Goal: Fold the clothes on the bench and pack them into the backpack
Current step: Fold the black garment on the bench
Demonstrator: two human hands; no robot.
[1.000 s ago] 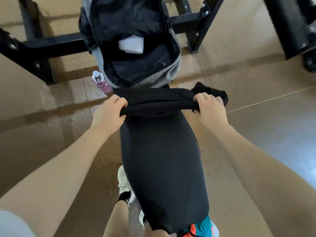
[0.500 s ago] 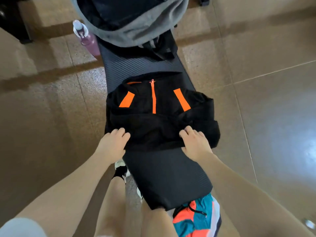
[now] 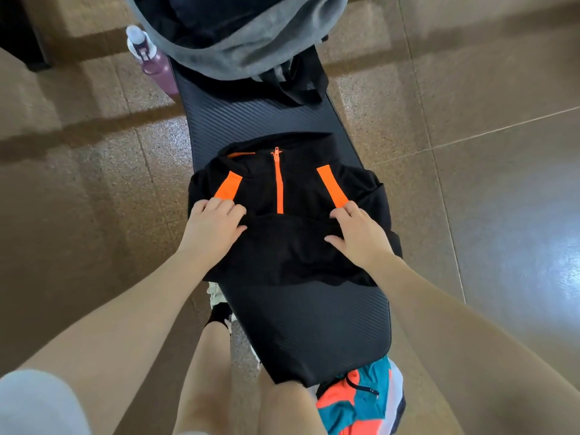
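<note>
A person looked down along a narrow black padded bench [image 3: 301, 321] that ran away from them over a brown tiled floor [image 3: 489, 215]. Across the middle of the bench lay a black zip-neck jacket [image 3: 292, 246] with an orange zipper and two slanted orange stripes on the chest, its collar pointing away from the person. Its lower part was folded up over the chest, and its sides hung slightly past both bench edges.

The left hand [image 3: 211, 229] lay on the jacket's left side, fingers fairly straight and close together, fingertips touching the lower end of the left orange stripe. The right hand [image 3: 361, 235] lay on the jacket's right side, fingers spread and extended, fingertips at the lower end of the right stripe. Both hands rested flat on the fabric, pressing it rather than gripping it.

At the far end of the bench sat a grey and black backpack [image 3: 251, 42], its dark inside showing at the top edge of the view, with black straps or cloth trailing from it onto the bench. Just left of the backpack, a purple water bottle [image 3: 153, 62] with a clear cap stood beside the bench.

At the near end, the person's bare knees showed, with teal, orange and white shorts [image 3: 361, 403] on the right and a pale shoe with a black sock [image 3: 219, 309] left of the bench.
</note>
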